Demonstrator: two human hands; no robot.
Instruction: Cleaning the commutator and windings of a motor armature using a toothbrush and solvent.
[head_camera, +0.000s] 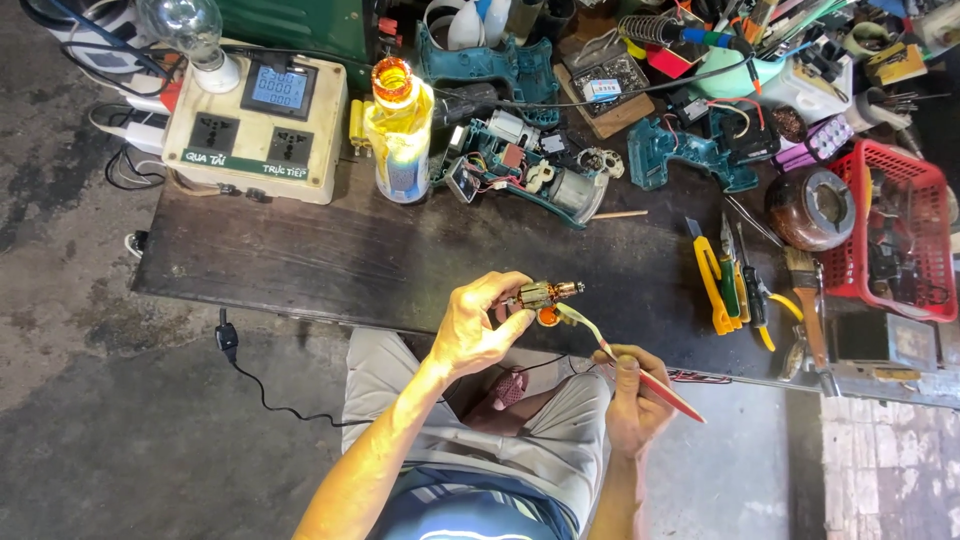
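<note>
Both hands grip: right (632, 392) a slim red brush (640, 372), left (480, 322) a copper-wound armature (545, 294).

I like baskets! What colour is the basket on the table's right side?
The basket is red, seen in the head view.

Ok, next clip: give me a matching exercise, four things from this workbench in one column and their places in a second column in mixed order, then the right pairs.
Things:
1. motor armature
2. small brush
3. red basket
4. light bulb

Places:
A. at the bench's right end, full of parts
B. pinched in the left hand above the bench edge
C. standing on the cream socket box at the far left
D. held in the right hand, bristles toward the armature

Pairs: 1-B, 2-D, 3-A, 4-C
</note>
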